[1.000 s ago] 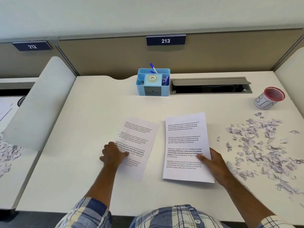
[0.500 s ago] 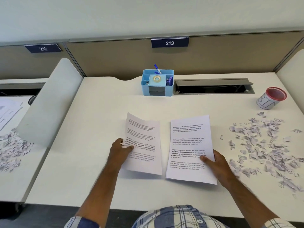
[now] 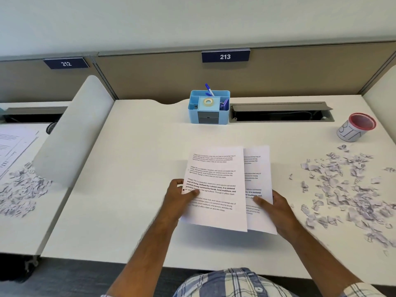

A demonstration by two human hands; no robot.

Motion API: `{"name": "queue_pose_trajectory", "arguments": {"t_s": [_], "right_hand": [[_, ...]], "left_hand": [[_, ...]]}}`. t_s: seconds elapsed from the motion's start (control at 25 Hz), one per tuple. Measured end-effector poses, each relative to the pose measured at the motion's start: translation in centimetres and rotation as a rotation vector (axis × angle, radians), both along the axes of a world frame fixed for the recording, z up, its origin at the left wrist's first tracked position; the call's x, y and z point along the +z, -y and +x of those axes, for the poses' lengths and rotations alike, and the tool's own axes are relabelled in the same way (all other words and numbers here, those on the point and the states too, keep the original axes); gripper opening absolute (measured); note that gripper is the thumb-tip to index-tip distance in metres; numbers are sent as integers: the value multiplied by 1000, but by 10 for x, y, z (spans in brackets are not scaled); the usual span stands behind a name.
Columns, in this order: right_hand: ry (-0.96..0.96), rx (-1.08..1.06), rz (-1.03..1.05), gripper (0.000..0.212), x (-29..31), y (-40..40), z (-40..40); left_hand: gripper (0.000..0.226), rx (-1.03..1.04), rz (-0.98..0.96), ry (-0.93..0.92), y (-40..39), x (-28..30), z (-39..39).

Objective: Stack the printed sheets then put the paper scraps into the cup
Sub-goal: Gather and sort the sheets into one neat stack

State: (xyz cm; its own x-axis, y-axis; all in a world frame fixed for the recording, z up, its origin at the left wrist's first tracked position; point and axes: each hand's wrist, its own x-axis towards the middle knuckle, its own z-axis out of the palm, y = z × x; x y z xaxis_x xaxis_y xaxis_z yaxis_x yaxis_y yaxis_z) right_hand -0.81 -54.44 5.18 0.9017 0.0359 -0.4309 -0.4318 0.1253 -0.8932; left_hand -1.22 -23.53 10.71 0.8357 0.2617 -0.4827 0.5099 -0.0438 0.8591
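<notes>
Head view: left hand [image 3: 179,198] gripping the left edge of the upper printed sheet [image 3: 216,185], thumb curled on top over the text, fingers hidden beneath. Sheet overlapping most of the lower printed sheet [image 3: 258,168], leaving only a right-hand strip of that one exposed. Right hand [image 3: 273,207] pinching the lower sheet at its right edge, thumb lying across the print. Both sheets near the middle of the white counter [image 3: 137,157], front edges casting a shadow on it; whether raised or flat, impossible to tell. Paper scraps [image 3: 351,187] strewn loose over the right part of the counter, just beside the right hand. Cup [image 3: 356,127] with red rim and handwritten letters at the far right, beyond the scraps, apart from them. Blue desk organiser [image 3: 209,108] at the back centre, holding a roll of tape [image 3: 207,101] and a blue pen [image 3: 209,89]. Open cable slot [image 3: 280,112] just to its right. Number plate reading 213 [image 3: 225,56] on the partition behind. Plaid shirt [image 3: 231,282] at the bottom edge. More scraps [image 3: 19,194] on the neighbouring desk, far left.
</notes>
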Motion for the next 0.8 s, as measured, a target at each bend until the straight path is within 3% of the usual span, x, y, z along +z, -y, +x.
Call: {"name": "queue_pose_trajectory", "arguments": {"t_s": [0.16,0.36,0.44,0.56,0.64,0.8], "right_hand": [[31,-24,63,33,22,-13,1],[125,47,43,36,36,-19,1],[137,65,26,34,38,-21,1],[165,72,1,29,42,-23,2],[205,94,-37,29,44,-24,2],[272,140,-118,30,45,-22,6]], "left_hand": [[45,-107,140,6,8,-4,-11],[49,-345,13,-1,7,-3,-12],[44,-324,9,4,10,-3,-8],[43,-187,-184,-36,11,1,3],[41,-209,-326,-42,11,4,10],[38,-290,-151,84,19,12,16]]}}
